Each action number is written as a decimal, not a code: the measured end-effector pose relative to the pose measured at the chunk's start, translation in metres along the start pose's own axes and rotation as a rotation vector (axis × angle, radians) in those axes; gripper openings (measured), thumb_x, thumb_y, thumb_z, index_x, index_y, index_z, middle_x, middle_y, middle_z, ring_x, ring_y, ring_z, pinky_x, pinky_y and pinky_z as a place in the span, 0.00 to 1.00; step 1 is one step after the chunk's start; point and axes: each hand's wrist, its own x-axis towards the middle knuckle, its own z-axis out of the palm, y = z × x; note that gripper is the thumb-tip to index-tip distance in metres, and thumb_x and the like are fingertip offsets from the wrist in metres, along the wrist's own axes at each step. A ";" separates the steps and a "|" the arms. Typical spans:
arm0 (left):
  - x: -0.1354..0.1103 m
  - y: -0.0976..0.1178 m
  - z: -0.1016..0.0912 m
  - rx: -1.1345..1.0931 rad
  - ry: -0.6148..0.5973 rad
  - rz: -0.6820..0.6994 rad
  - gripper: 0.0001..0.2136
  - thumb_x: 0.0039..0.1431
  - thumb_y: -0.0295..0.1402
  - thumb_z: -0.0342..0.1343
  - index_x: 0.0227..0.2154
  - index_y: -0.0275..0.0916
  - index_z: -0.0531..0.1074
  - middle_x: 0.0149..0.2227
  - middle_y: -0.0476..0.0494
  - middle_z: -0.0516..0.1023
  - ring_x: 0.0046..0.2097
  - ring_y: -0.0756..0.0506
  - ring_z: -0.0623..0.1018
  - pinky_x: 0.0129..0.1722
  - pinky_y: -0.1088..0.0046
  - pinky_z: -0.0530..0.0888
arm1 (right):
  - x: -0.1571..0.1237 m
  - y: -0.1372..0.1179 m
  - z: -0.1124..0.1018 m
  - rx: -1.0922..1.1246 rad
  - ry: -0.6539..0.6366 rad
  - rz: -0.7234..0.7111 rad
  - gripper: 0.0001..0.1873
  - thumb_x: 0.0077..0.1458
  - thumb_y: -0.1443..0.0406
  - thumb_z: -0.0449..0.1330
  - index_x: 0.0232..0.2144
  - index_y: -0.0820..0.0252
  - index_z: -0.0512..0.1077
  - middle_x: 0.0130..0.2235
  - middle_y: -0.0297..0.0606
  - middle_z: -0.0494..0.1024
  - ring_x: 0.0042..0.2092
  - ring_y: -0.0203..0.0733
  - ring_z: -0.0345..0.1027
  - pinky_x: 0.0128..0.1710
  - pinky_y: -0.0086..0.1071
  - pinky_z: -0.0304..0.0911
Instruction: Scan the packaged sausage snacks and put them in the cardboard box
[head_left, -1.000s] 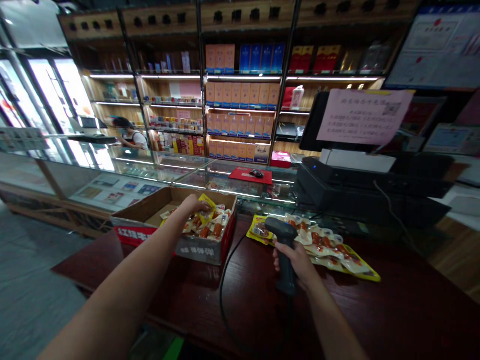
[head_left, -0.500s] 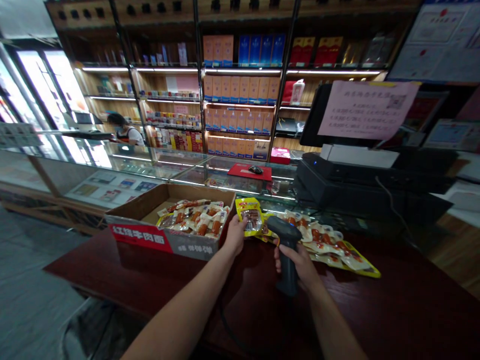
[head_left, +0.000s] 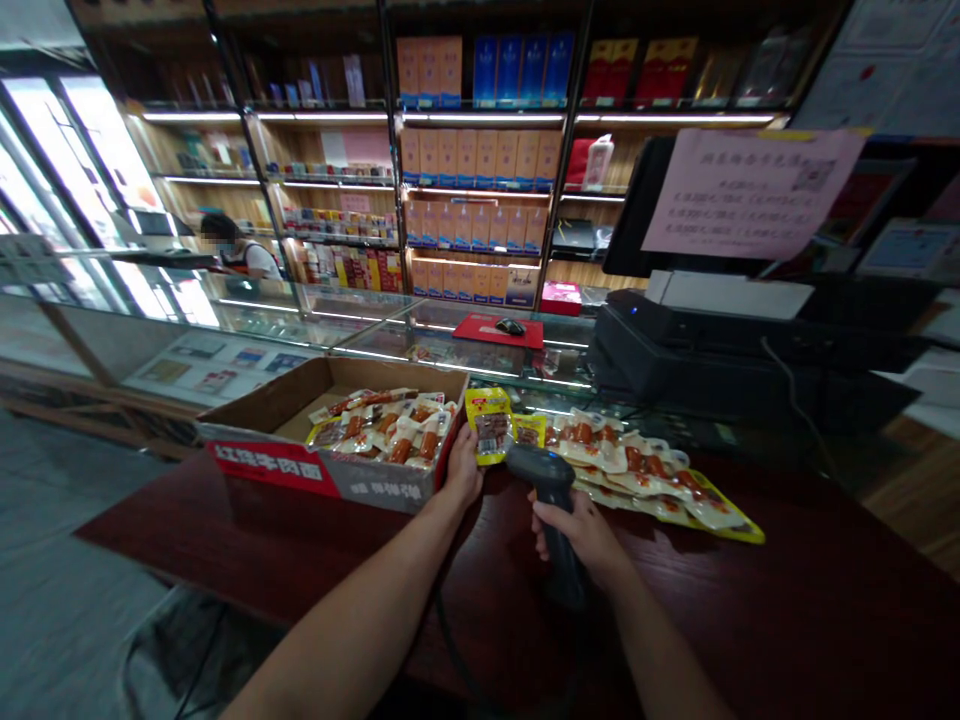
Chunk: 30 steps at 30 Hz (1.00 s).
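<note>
My left hand (head_left: 464,467) grips the lower left edge of a yellow snack packet (head_left: 490,422), its clear window and barcode facing me. In my right hand (head_left: 574,527) is a black barcode scanner (head_left: 551,482), held by its handle with its head tilted toward the packet. A small blue light shows on the scanner. Left of my hands stands an open cardboard box (head_left: 277,472) with several packed sausages (head_left: 390,432) inside. To the right, a pile of similar sausage packets (head_left: 637,462) lies on the dark red table (head_left: 675,620), another yellow packet (head_left: 529,429) at its near end.
Behind the table runs a glass counter (head_left: 360,340) with a red mat (head_left: 480,333) and a mouse (head_left: 511,326). A black monitor and till (head_left: 660,340) stand at the right. A person (head_left: 240,250) sits at the far left. The scanner's cable (head_left: 450,640) hangs toward me.
The scanner has moved left, closer to the packet in my left hand. That packet is now turned more upright, showing its barcode. The view has shifted slightly.
</note>
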 end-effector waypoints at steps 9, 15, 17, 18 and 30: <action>0.001 -0.002 -0.002 0.027 0.010 0.014 0.17 0.48 0.41 0.57 0.40 0.40 0.68 0.37 0.46 0.76 0.33 0.48 0.76 0.33 0.73 0.72 | -0.003 -0.003 0.002 -0.015 0.011 -0.003 0.16 0.41 0.56 0.62 0.30 0.61 0.66 0.19 0.29 0.71 0.18 0.36 0.66 0.18 0.29 0.64; 0.003 -0.005 0.000 0.024 -0.053 0.034 0.23 0.50 0.46 0.53 0.47 0.38 0.66 0.42 0.39 0.76 0.40 0.44 0.76 0.40 0.68 0.72 | -0.002 0.000 0.003 -0.008 -0.041 -0.036 0.14 0.43 0.57 0.61 0.28 0.62 0.67 0.19 0.29 0.71 0.18 0.34 0.65 0.17 0.29 0.63; 0.003 -0.005 0.000 0.020 -0.051 0.028 0.22 0.50 0.45 0.53 0.46 0.38 0.66 0.41 0.40 0.76 0.40 0.43 0.77 0.39 0.67 0.72 | -0.002 0.000 0.003 -0.004 -0.047 -0.039 0.14 0.43 0.57 0.61 0.28 0.62 0.66 0.20 0.29 0.71 0.18 0.34 0.65 0.17 0.28 0.63; 0.002 -0.004 0.000 0.026 -0.035 0.025 0.21 0.50 0.44 0.54 0.45 0.39 0.66 0.40 0.41 0.76 0.39 0.44 0.77 0.38 0.67 0.73 | -0.002 0.000 0.003 -0.003 -0.044 -0.035 0.15 0.43 0.57 0.61 0.28 0.62 0.66 0.19 0.29 0.71 0.18 0.34 0.65 0.17 0.28 0.63; -0.004 0.002 0.001 0.065 -0.037 0.032 0.21 0.40 0.41 0.61 0.37 0.36 0.69 0.35 0.43 0.76 0.33 0.47 0.76 0.35 0.71 0.71 | -0.001 -0.003 0.002 0.056 0.017 -0.025 0.17 0.39 0.57 0.63 0.30 0.61 0.67 0.19 0.29 0.71 0.17 0.36 0.65 0.17 0.29 0.62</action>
